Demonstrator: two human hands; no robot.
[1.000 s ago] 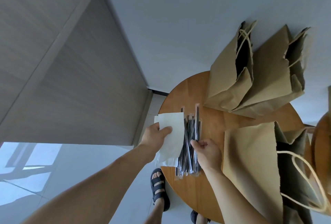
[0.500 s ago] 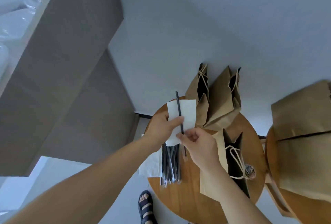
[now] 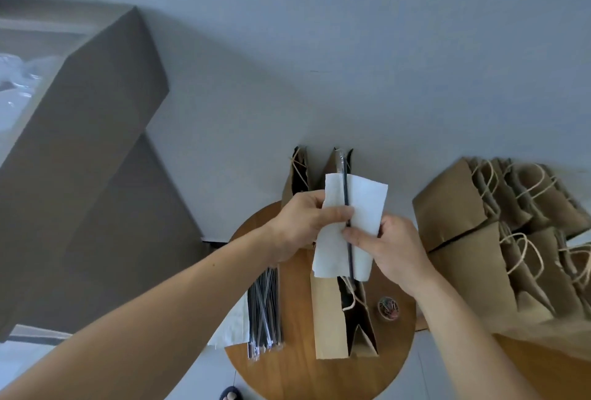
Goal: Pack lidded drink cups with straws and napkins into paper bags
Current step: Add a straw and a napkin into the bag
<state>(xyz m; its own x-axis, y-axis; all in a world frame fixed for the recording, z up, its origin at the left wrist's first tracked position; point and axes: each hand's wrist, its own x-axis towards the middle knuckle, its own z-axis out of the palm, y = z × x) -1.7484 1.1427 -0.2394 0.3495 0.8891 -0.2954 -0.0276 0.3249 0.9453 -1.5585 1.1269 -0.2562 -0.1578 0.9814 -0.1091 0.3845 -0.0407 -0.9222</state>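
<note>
At the centre of the frame, a person's left hand (image 3: 303, 223) and right hand (image 3: 391, 249) are holding one white napkin (image 3: 366, 204) up above a round wooden table (image 3: 297, 371). A dark straw (image 3: 346, 204) in a clear wrapper is lying lengthwise down the middle of the napkin, with its top end sticking out past the napkin's upper edge. The left hand is gripping the napkin's left side, its thumb pressing across the paper onto the straw and its fingers curling behind. The right hand is pinching the napkin lower down, its thumb touching the straw and its fingers wrapping behind the right edge.

Just below the hands, a brown paper bag (image 3: 329, 319) with string handles is lying on the table, its open mouth pointing toward the napkin. At lower left of the table, a bundle of wrapped straws (image 3: 265, 310) is sitting beside a stack of napkins (image 3: 233, 326) that is overhanging the table's rim. A small round dish of coloured clips (image 3: 388, 308) is sitting to the right of the bag. Behind the napkin, two more bags (image 3: 299, 175) are standing at the table's far edge. At the right of the frame, a blurred group of bags (image 3: 463, 239) is crowding a second wooden surface (image 3: 527, 367).
</note>
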